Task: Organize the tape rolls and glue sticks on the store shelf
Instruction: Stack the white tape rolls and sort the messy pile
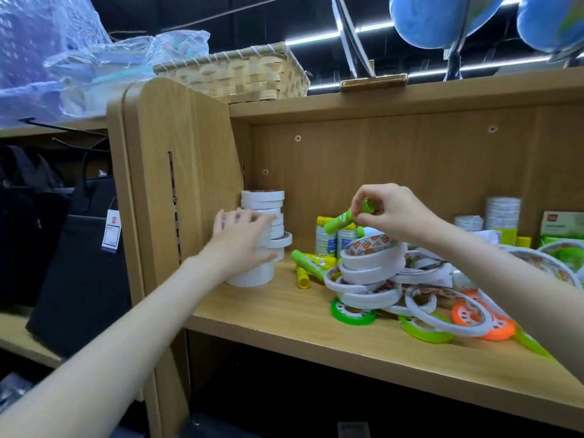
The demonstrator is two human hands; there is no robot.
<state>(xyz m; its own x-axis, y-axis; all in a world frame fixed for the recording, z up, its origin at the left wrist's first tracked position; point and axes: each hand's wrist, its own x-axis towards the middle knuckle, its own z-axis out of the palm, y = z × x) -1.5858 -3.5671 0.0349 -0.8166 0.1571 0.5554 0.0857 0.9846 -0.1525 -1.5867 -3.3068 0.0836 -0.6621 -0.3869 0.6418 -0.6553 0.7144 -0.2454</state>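
Right hand [390, 213] pinches glue stick [347, 220]; left hand [243, 238] flat against tape stack [264, 235].

The unit was a light wood-grain shelving unit [395, 147] with a rounded side panel [177, 172] and screwed back board. A woven basket [240, 74] and plastic-wrapped goods [57, 58] sat on top. Black bags [72, 248] stood at left. Strip lights [316, 39] crossed a dark ceiling.

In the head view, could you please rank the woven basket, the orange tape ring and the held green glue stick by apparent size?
1. woven basket
2. orange tape ring
3. green glue stick, held by the right hand
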